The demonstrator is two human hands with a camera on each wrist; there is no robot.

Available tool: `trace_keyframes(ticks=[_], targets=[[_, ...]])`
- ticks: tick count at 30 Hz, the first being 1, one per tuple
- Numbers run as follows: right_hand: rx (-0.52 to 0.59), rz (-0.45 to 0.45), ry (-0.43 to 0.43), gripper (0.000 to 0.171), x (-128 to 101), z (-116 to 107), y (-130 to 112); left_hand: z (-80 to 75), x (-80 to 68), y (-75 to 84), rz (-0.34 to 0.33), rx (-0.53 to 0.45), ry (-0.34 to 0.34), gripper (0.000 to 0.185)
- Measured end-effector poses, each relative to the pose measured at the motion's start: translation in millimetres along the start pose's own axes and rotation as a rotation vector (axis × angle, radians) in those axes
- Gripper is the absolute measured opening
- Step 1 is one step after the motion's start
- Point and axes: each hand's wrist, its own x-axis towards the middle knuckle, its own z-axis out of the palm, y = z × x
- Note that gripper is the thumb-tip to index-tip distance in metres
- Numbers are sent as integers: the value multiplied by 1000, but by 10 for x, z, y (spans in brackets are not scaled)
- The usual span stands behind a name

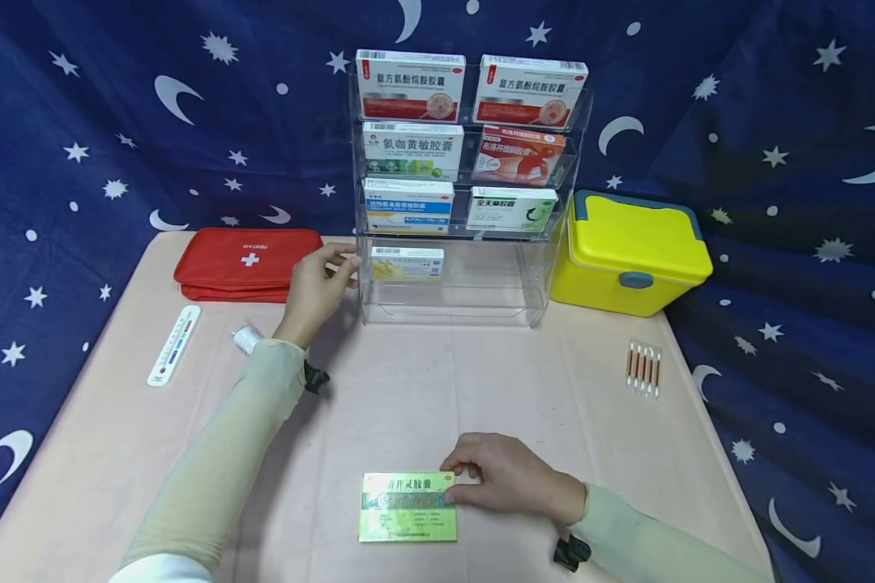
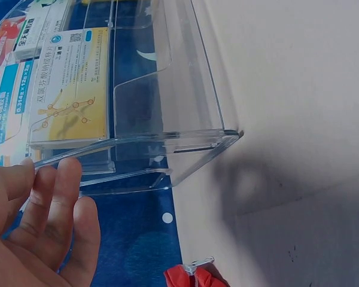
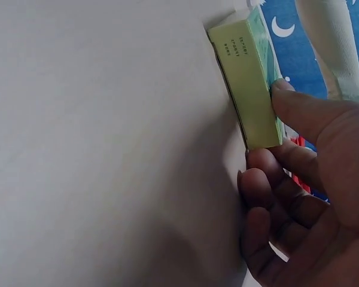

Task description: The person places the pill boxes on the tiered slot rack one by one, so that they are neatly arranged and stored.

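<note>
My left hand [image 1: 317, 287] is at the left side of a clear plastic display rack [image 1: 452, 314], pinching its side edge between thumb and fingers. In the left wrist view the fingertips [image 2: 70, 167] lie right at that edge, beside a white and yellow medicine box [image 2: 78, 89] on the lowest tier. Near the front of the table, my right hand [image 1: 514, 478] pinches the right end of a green medicine box [image 1: 407, 522]. Its thumb is over the printed face, and in the right wrist view the box's narrow end [image 3: 245, 89] faces the camera.
Several medicine boxes [image 1: 411, 150] fill the upper tiers. A red first-aid pouch [image 1: 248, 263], a thermometer [image 1: 174, 346] and a small white item [image 1: 246, 338] are on the left. To the right are a yellow case [image 1: 627, 251] and packed cotton swabs [image 1: 643, 370].
</note>
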Motion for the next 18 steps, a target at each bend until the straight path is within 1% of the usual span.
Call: trace_keyframes(ticks=[3,5,13,16,18], targets=[[23,7,14,25,6,9,1,-1,1,4,-5,9,1,27],[33,2,39,25,9,15,13,-3,1,5,-7,12,1,27],[51,-19,183,24,40,27,73,-1,10,13,-11,20,3,29],[53,-15,239,24,50,18,78,-1,11,13,-15,19,2,28],[57,5,275,24,53,9,77,-3,10,13,-15,16,0,28]])
